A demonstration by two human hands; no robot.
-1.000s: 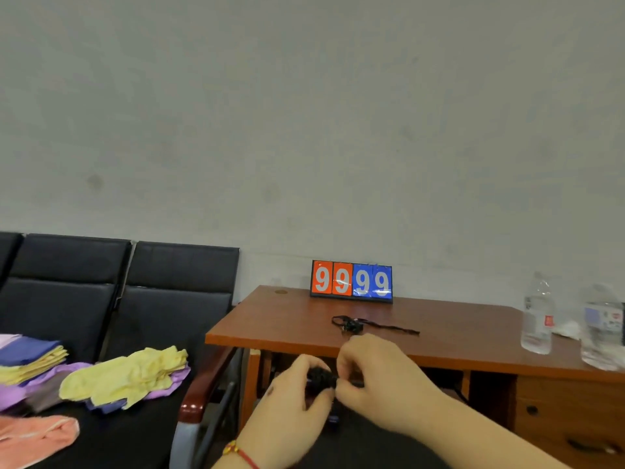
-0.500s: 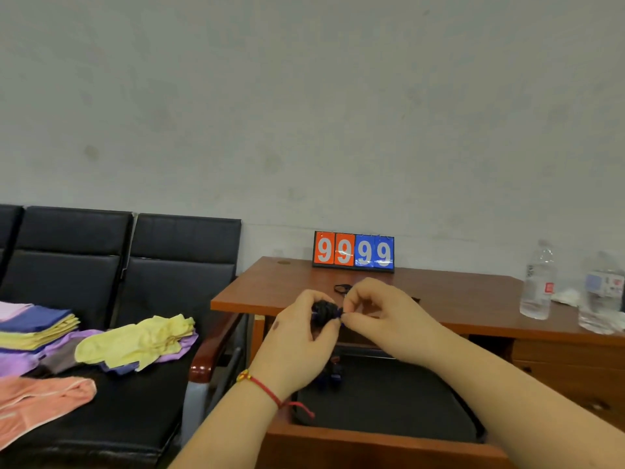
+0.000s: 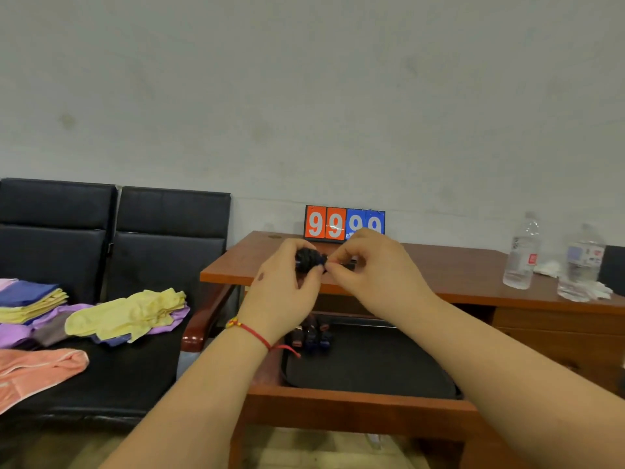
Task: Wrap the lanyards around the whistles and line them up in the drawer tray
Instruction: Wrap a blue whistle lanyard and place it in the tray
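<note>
My left hand [image 3: 284, 292] grips a dark whistle bundle [image 3: 307, 260] wound with black lanyard, held up in front of the desk edge. My right hand [image 3: 375, 269] pinches the lanyard's end right beside the bundle. Below my hands the open drawer holds a black tray [image 3: 372, 370]. Three wrapped whistles [image 3: 309, 335] stand side by side at the tray's far left corner. Another whistle that lay on the desk is hidden behind my hands.
A scoreboard [image 3: 344, 222] reading 9999 stands at the back of the wooden desk [image 3: 456, 269]. Two water bottles [image 3: 522, 255] stand at the right. Black chairs [image 3: 135, 252] on the left carry coloured cloths [image 3: 128, 316].
My hands have risen with the bundle from drawer level to in front of the desktop. The camera has tilted down, showing more of the drawer tray.
</note>
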